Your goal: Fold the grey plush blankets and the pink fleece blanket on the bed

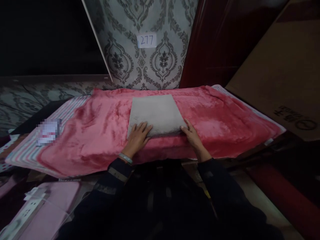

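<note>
A flat grey square (157,111) lies on the pink blanket in front of me; it looks like a folded cloth or a soft pad, and I cannot tell which. My left hand (138,136) rests on its near left corner with the fingers stretched out and slightly apart, palm down. At the near right corner, my right hand (192,135) touches the edge with its fingertips, fingers extended and apart. Nothing shows gripped in either hand. A bracelet (125,158) circles my left wrist.
The pink plush blanket (100,126) covers the table, with a striped cloth (61,115) under it. A blurred-out object (48,131) lies at left. A cardboard box (287,73) leans at right. A screen (50,36) stands behind left; a power strip (25,210) sits below.
</note>
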Motion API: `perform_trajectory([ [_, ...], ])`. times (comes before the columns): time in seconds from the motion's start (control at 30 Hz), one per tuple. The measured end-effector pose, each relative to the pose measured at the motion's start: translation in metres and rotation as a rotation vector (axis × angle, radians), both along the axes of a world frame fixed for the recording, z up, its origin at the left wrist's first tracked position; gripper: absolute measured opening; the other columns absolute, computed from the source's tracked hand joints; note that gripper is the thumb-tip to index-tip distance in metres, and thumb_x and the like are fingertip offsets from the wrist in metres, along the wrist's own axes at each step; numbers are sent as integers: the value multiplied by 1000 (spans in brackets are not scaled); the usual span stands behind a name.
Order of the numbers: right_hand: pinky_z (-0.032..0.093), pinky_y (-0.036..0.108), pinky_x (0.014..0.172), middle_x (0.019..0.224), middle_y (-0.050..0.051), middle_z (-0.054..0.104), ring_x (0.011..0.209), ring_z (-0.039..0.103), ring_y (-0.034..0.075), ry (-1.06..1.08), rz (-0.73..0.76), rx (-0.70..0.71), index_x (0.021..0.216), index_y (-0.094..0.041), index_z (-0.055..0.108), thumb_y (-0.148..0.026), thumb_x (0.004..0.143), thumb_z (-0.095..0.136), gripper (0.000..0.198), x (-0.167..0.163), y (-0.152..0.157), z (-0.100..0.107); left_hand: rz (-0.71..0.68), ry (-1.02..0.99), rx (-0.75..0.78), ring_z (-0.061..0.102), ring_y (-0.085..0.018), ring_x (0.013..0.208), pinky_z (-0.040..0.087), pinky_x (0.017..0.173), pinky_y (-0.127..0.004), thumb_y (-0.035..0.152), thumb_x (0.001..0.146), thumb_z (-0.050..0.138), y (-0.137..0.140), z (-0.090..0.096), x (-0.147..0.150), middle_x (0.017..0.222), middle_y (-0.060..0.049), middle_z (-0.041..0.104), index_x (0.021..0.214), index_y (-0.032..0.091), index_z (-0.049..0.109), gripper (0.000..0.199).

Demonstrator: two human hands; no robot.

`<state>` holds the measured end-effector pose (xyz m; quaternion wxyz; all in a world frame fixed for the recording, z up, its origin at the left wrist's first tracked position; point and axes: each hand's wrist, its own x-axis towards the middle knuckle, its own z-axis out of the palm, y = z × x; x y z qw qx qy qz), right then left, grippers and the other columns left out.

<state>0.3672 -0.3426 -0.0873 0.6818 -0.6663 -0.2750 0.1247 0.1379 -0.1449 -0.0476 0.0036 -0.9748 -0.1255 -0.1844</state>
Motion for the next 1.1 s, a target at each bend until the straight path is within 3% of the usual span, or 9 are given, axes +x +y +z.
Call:
perform_trajectory([
  [0.17,56,41,99,103,-2,73,94,69,18,504,-42,265,109,-28,63,-23,69,73,41,-29,6,22,-60,-59,-44,52,-32,132,46,107,-51,25,95,57,-7,-4,10,149,-13,56,144,22,56,49],
  [0.27,63,40,82,85,-2,71,78,69,17,793,-13,307,89,-24,57,-16,72,64,20,-41,6,28,-57,-127,-77,54,-32,127,46,107,-52,28,95,59,-6,-10,9,145,-13,60,140,20,60,46],
  [0.33,64,38,79,80,-1,70,76,69,17,888,22,315,81,-23,54,-11,70,63,19,-47,7,29,-66,-157,-94,54,-31,126,46,108,-50,28,95,59,-6,-13,6,143,-13,61,139,18,61,44],
  [0.57,66,41,83,73,-3,66,78,73,20,915,180,352,81,-22,53,3,61,65,34,-65,18,22,-54,-163,-107,54,-30,129,45,111,-51,25,97,55,-9,-16,4,147,-12,59,142,22,59,45],
  [0.83,65,37,84,73,-3,65,74,71,17,966,171,246,82,-22,52,3,67,61,31,-85,36,35,-65,-176,-92,55,-28,128,47,111,-49,23,100,49,-7,-18,5,145,-12,61,140,20,59,42],
  [1.1,66,46,81,78,-1,68,74,73,20,992,190,231,92,-22,50,3,70,58,34,-96,62,33,-73,-255,-155,55,-26,130,47,113,-48,17,97,47,-9,-18,2,141,-13,62,139,19,59,44],
])
